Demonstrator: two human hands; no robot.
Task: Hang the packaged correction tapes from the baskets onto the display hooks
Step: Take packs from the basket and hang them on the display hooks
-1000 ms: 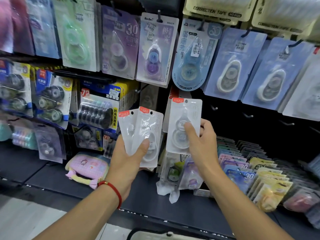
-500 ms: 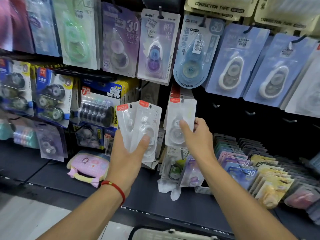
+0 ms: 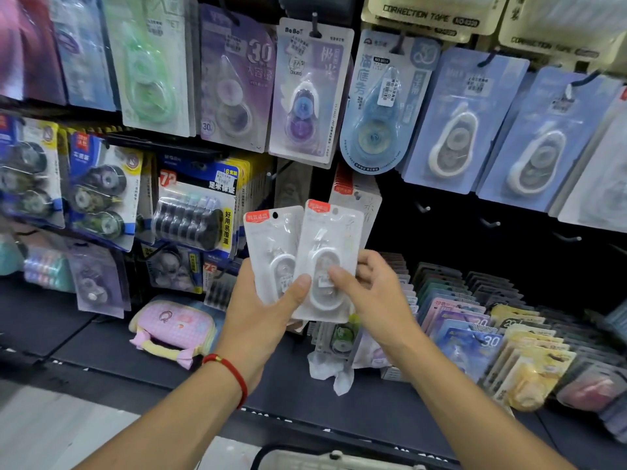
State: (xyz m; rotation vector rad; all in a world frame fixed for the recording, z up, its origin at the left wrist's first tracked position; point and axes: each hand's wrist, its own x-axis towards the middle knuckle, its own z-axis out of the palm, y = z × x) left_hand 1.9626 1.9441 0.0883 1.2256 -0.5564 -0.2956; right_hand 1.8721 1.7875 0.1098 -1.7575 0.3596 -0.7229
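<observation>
My left hand (image 3: 258, 317) grips two white packaged correction tapes fanned apart, thumb pressed across their fronts. The left pack (image 3: 271, 242) shows its hang hole at the top. My right hand (image 3: 376, 300) pinches the right pack (image 3: 330, 232), thumb on its front and fingers behind it. Just above and behind them, another white pack with a red label (image 3: 356, 195) hangs on the black display wall. Bare display hooks (image 3: 422, 207) stick out of the wall to the right.
Other tape packs hang in rows above and to the left. A pink pouch (image 3: 173, 329) lies on the dark shelf (image 3: 84, 340). Upright packs (image 3: 475, 320) fill the shelf at right. A basket rim (image 3: 325, 457) shows at the bottom edge.
My right hand left the pack it held up at the wall, which now hangs there. It dropped back down-left and took hold of the right pack in my left hand.
</observation>
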